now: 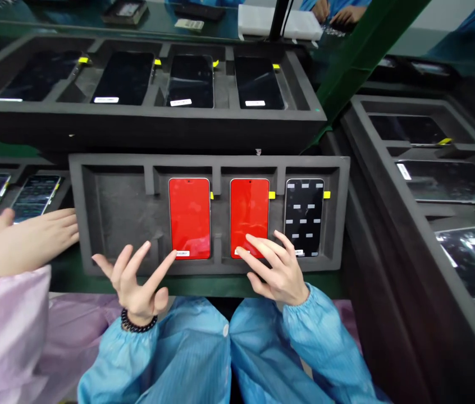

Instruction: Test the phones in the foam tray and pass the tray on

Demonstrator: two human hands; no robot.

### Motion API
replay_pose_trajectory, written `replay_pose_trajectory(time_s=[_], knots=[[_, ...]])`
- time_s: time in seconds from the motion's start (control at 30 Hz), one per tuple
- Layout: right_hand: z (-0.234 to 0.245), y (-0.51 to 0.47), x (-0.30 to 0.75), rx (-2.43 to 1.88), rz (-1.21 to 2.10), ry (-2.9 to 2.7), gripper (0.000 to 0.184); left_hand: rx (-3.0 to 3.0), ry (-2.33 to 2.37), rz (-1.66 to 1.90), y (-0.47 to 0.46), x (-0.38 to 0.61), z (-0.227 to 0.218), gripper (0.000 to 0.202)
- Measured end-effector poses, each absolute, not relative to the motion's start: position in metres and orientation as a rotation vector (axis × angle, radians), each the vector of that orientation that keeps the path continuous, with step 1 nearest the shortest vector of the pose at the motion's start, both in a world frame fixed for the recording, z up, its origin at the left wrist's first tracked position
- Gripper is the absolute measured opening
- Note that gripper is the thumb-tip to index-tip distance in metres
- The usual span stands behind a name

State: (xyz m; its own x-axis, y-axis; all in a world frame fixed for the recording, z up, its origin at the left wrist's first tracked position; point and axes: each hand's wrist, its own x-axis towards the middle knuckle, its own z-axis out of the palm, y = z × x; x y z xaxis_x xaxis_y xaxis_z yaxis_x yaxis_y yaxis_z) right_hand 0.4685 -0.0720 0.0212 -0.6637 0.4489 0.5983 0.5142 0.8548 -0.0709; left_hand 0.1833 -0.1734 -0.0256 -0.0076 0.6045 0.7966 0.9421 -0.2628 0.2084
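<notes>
Neither grip holds anything: right hand (277, 269) (fingers spread) touches red phone (249, 217).

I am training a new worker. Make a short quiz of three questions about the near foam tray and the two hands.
1. How many phones in the near foam tray show a red screen?
2. True or false: the right hand touches a red phone.
3. The left hand is: A) open, B) a fist.

Key: 1. two; 2. true; 3. A
</notes>
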Motion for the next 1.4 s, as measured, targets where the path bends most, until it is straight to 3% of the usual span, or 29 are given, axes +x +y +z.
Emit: replay_pose_trajectory(time_s=[0.3,0.53,0.7,0.93,1.13,1.3,1.4], knots=[[0.021,-0.074,0.468,-0.699,-0.13,-2.471,0.036,-1.988,-1.758,-0.999,-0.184,0.185,-0.037,0.05],[0.017,-0.075,0.47,-0.699,-0.113,-2.441,0.041,-1.776,-1.683,-1.128,-0.19,0.178,-0.054,0.062],[0.02,-0.075,0.468,-0.716,-0.114,-2.488,0.033,-1.935,-1.757,-0.963,-0.187,0.18,-0.045,0.056],[0.02,-0.074,0.467,-0.701,-0.12,-2.427,0.032,-1.829,-1.665,-1.181,-0.186,0.181,-0.046,0.062],[0.02,-0.073,0.467,-0.704,-0.108,-2.437,0.033,-1.972,-1.737,-0.981,-0.186,0.18,-0.043,0.056],[0.018,-0.073,0.468,-0.701,-0.097,-2.435,0.033,-1.885,-1.598,-1.177,-0.183,0.182,-0.039,0.061],[0.017,-0.073,0.468,-0.707,-0.101,-2.438,0.033,-1.921,-1.574,-1.102,-0.18,0.184,-0.036,0.059]])
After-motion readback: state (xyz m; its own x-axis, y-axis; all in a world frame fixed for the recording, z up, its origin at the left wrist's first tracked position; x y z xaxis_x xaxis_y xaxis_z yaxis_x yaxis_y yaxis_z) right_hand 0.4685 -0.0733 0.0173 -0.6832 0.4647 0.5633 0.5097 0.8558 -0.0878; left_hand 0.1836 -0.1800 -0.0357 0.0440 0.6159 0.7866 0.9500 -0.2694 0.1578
